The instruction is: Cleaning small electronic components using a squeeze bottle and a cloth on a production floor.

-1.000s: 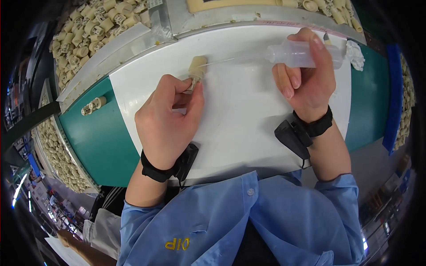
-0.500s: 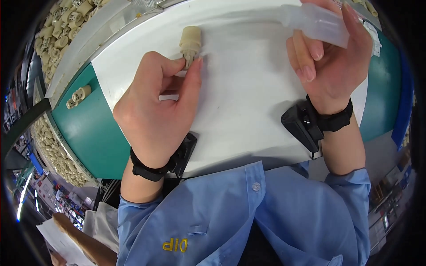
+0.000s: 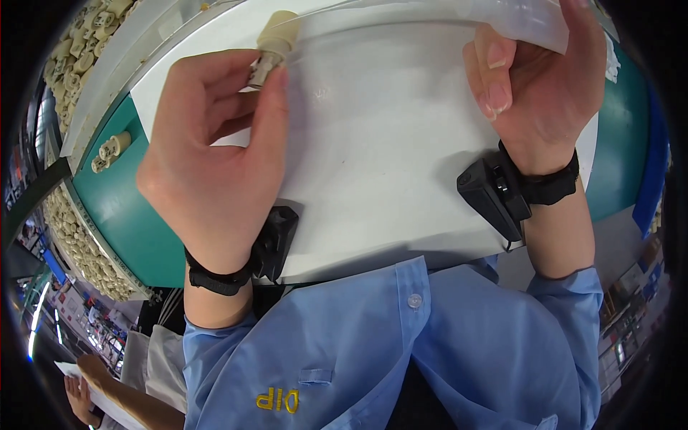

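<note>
Between the thumb and fingers of my left hand is a cream lamp holder, tilted, with its round cup end pointing up and away and its narrower end in the pinch. My right hand is closed round a translucent squeeze bottle, lying nearly sideways at the upper right. From it a long thin nozzle runs left toward the lamp holder's cup; I cannot tell whether its tip touches. A second cream lamp holder lies on the green mat, left of my left hand.
White paper covers the middle of the table. Many cream lamp holders are heaped behind a metal rim at the far left, and small cream parts fill another area below. A crumpled tissue lies at right. Another person's arm shows lower left.
My left hand has moved left and away from me, tilting the lamp holder. The bottle has moved slightly farther up and away, its nozzle now reaching toward the lamp holder's cup.
</note>
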Tool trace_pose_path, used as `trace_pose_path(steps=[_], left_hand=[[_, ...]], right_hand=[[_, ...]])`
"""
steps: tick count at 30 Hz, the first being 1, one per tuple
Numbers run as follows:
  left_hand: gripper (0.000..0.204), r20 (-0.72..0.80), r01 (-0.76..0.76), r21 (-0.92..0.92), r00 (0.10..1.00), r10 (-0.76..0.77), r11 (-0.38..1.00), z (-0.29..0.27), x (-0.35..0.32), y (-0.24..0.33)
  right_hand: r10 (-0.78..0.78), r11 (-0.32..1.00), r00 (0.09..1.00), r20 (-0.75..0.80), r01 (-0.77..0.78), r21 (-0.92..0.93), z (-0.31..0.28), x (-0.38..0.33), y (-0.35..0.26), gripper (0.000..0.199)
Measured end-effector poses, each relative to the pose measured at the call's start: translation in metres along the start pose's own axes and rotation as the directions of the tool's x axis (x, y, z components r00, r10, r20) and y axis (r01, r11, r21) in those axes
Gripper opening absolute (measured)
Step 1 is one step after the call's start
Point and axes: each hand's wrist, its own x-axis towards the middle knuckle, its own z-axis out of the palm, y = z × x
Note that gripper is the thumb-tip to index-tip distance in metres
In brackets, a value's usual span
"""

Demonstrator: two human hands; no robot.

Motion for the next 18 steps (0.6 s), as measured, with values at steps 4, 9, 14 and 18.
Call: trace_pose_path(steps=[4,9,14,18], left_hand=[[0.019,-0.011,0.015,0.01,1.0,-0.015,1.0,-0.001,0.001,-0.003],[0.019,0.016,0.051,0.016,0.999,-0.051,0.999,-0.002,-0.003,-0.002],[0.018,0.025,0.065,0.026,0.998,-0.066,0.998,0.001,-0.005,-0.003],[0.018,0.026,0.06,0.026,0.998,-0.061,0.998,0.001,-0.005,0.0]], right_hand=[[-0.125,0.992,0.965,0.231,0.128,0.003,-0.023,0.015,0.01,0.04],[-0.089,0.993,0.954,0.286,0.106,-0.046,-0.013,0.009,0.002,0.038],[0.114,0.984,0.955,-0.272,-0.146,-0.098,0.026,-0.014,-0.01,0.038],[-0.141,0.904,0.987,-0.08,0.095,-0.418,0.017,-0.007,-0.004,0.038]])
